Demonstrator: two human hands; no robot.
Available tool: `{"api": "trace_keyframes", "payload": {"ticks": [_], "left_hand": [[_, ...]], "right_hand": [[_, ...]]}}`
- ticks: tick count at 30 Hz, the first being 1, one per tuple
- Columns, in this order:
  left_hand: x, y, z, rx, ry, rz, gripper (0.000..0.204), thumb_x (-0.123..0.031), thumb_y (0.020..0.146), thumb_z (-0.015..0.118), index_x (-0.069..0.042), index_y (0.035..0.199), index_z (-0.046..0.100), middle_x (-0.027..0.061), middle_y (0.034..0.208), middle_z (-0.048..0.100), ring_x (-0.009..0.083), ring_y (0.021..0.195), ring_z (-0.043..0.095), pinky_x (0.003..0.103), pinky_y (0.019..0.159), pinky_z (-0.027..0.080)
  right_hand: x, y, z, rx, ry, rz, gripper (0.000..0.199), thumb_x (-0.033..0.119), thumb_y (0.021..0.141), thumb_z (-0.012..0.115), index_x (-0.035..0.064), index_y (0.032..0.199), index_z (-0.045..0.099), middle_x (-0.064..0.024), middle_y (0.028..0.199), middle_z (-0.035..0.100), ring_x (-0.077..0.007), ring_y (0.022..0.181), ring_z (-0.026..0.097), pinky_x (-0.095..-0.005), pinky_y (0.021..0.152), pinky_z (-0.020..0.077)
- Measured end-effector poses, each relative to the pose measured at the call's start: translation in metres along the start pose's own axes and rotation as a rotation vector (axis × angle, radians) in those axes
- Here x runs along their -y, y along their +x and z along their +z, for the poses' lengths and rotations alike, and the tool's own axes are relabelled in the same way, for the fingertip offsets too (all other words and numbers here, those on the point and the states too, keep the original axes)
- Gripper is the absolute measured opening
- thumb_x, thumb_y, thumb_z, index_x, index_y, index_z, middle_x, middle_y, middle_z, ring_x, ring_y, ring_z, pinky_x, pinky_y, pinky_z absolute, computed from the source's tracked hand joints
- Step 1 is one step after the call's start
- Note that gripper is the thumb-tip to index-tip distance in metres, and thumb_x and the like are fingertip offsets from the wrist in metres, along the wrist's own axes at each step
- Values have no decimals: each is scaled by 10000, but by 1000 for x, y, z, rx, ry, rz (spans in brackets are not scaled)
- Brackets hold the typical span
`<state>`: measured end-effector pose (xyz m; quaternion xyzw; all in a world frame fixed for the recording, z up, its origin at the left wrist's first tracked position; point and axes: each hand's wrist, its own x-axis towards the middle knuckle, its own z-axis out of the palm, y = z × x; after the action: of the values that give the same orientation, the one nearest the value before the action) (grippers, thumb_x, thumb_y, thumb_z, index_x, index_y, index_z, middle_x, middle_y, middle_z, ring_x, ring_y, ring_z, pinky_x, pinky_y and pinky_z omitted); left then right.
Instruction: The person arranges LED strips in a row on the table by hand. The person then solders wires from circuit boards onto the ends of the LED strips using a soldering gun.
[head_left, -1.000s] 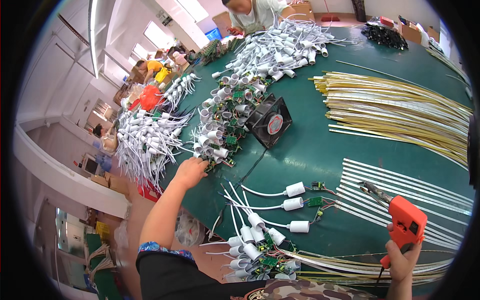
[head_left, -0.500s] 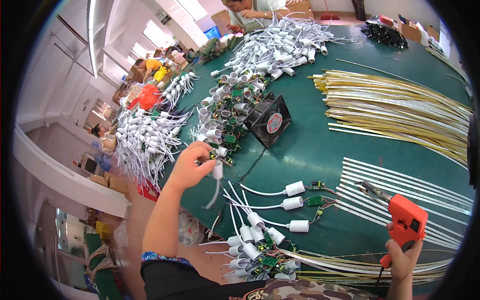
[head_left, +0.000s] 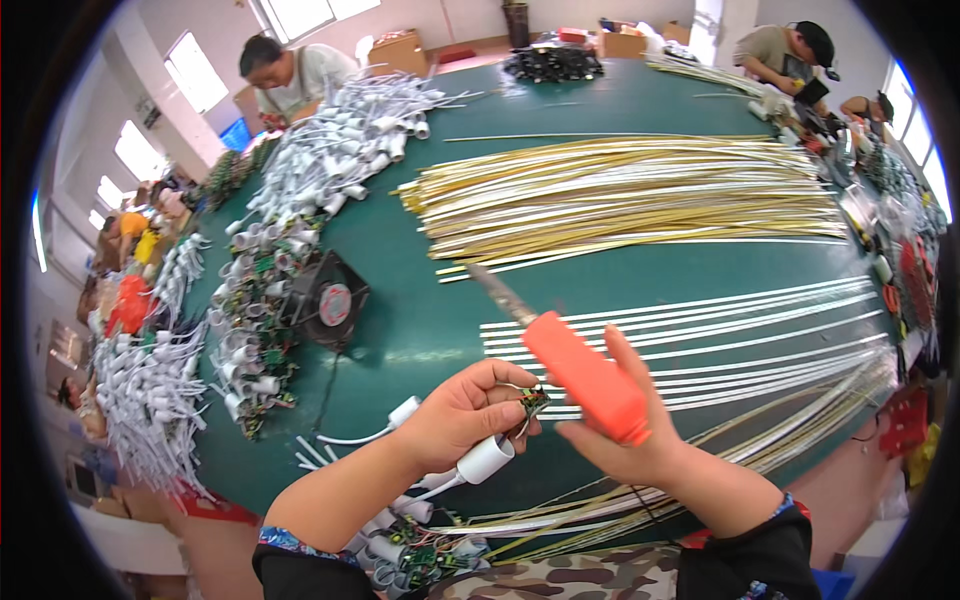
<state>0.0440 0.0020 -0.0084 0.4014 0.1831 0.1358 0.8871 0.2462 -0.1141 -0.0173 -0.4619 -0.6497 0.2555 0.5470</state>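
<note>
left hand (head_left: 462, 408) pinches a small green circuit board (head_left: 531, 401) at its fingertips, a white socket (head_left: 486, 459) on its lead dangling just below. right hand (head_left: 625, 430) wraps closed around an orange soldering iron (head_left: 583, 376), tip aimed away, toward the black fan (head_left: 331, 300). board sits just left of the iron's handle, not at its tip, so this joint looks not yet made. left of the fan, a heap of socket-and-board units (head_left: 250, 340); whether done or waiting, can't tell.

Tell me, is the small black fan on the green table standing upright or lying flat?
Tilted, neither quite flat nor upright: the fan leans on the parts pile, its round face turned up toward the camera.
</note>
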Motion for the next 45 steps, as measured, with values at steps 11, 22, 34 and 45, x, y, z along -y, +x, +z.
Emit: {"api": "trace_keyframes", "payload": {"ticks": [11,22,34,45], "left_hand": [[0,12,21,-171,242,-70,216,-5,910,634,-3,1104,540,83,931,673,150,808,673,289,726,559],[2,7,23,-247,506,15,108,-10,919,621,-21,1026,623,54,964,653,117,872,633,268,749,544],[12,17,28,-231,139,19,472,115,846,613,-28,1262,442,97,1209,558,182,1067,605,327,881,539],[15,18,17,-197,165,-18,329,91,859,593,-24,1149,488,72,1078,584,150,917,621,291,759,544]], "right_hand": [[-9,1,-5,36,-238,-43,909,33,768,745,2,1497,203,-151,1092,638,-250,980,650,-363,845,512],[-13,-3,3,-10,-140,55,787,-1,745,721,43,1444,363,-140,1092,631,-320,979,599,-408,845,485],[-15,-2,4,-98,-148,33,617,17,741,730,66,1319,519,-136,1034,656,-331,883,616,-396,781,500],[-11,-5,0,-190,285,359,256,47,841,698,20,1071,590,-25,937,641,-91,843,597,-261,748,482]]}}
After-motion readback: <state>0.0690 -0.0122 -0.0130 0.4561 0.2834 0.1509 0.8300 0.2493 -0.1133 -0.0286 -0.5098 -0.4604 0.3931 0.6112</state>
